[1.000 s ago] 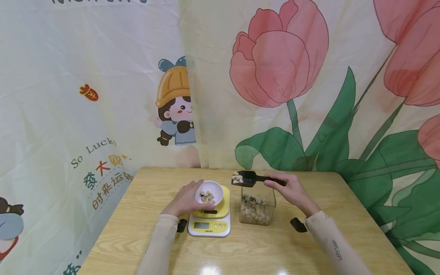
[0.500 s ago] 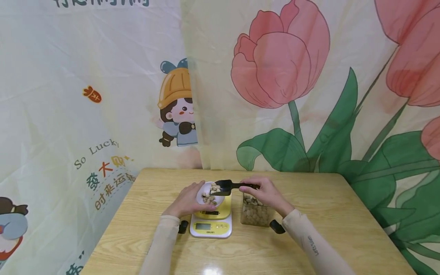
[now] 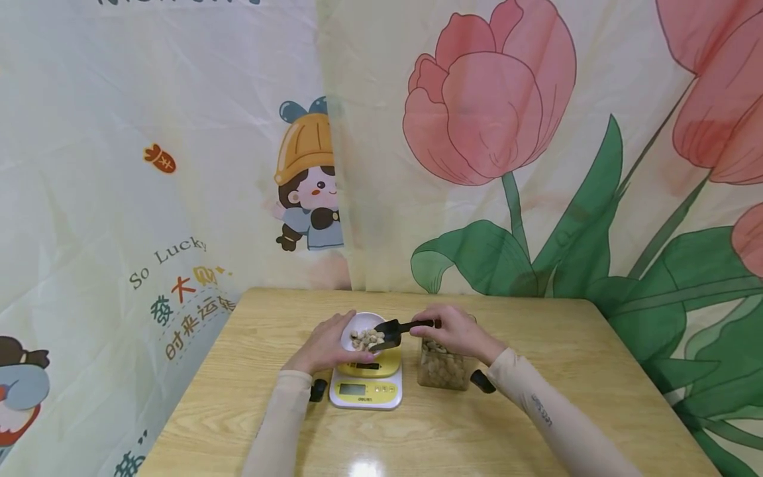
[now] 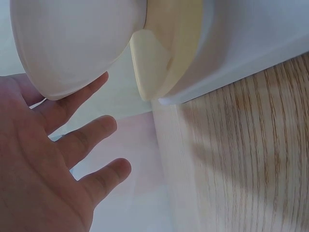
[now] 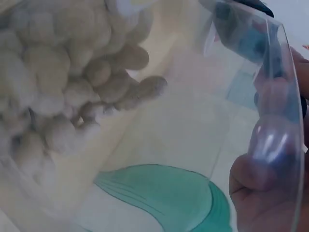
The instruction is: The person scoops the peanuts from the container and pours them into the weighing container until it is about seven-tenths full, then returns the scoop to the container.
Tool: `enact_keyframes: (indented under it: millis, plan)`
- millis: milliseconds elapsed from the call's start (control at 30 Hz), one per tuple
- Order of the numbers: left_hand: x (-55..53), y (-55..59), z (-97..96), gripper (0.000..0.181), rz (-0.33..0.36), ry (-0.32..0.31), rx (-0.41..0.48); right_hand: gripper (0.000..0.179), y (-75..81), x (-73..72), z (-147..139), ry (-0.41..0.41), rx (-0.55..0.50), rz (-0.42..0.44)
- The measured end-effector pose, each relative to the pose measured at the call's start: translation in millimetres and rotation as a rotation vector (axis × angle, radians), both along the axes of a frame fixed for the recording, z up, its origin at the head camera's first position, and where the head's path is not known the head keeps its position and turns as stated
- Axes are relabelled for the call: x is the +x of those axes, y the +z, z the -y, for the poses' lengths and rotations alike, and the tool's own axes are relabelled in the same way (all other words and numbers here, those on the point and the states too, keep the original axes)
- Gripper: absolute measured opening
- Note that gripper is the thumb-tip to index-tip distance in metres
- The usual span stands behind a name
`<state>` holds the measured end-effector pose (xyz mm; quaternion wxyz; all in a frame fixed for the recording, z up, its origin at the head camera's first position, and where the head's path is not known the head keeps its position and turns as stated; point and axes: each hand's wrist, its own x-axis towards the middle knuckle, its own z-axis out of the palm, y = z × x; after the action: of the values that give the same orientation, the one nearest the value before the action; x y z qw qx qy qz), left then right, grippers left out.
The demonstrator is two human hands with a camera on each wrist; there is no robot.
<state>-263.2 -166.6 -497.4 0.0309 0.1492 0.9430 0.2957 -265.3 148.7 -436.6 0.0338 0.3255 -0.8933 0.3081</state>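
My left hand (image 3: 324, 344) grips a small white bowl (image 3: 353, 323) between thumb and fingers, over the yellow pan of a kitchen scale (image 3: 390, 394). Pale beige, nut-like pieces (image 3: 363, 340) lie in the bowl, which tips toward me. In the left wrist view, the fingers (image 4: 91, 140) spread along the outside of the bowl (image 4: 77, 43). My right hand (image 3: 456, 331) holds a black scoop (image 3: 390, 333) by its handle, with the scoop's mouth tilted down at the bowl's right side. Beneath that hand stands a clear container (image 3: 441, 381) of the same pieces, partly hidden.
A wooden table (image 3: 250, 424) carries everything, its back edge close to a printed cloth (image 3: 381, 199) with tulips and a cartoon figure. Through the container's transparent wall (image 5: 217, 121), the right wrist view shows heaped pieces (image 5: 53, 72). Dark wrist-camera parts (image 3: 481, 381) hang under the forearms.
My right hand has carried the loaded scoop left from above the container to the bowl and tipped it. More pieces now lie in the bowl. The left hand has stayed on the bowl.
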Motion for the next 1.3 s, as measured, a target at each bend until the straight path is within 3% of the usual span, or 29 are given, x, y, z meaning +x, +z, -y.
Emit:
enact_keyframes:
  millis: [267, 533, 867, 1133, 1300]
  plan:
    - [0.3, 2.0, 0.2, 0.127, 0.003, -0.005, 0.006, 0.031, 25.9, -10.4, 4, 0.138, 0.168, -0.068]
    - [0.5, 2.8, -0.8, 0.125, 0.004, 0.004, 0.004, 0.026, 42.4, -13.4, 6, 0.151, 0.233, -0.035]
    - [2.9, 0.5, -1.0, 0.124, 0.000, 0.008, 0.007, 0.032, 21.6, -5.5, -5, 0.101, 0.174, -0.051]
    - [3.4, 0.0, 0.2, 0.124, -0.009, 0.002, 0.030, 0.016, -1.0, 0.6, -9, 0.048, 0.008, -0.027]
    - [2.9, -2.1, -0.1, 0.124, -0.009, 0.005, 0.039, 0.017, -11.8, 7.0, -10, -0.045, -0.062, -0.007]
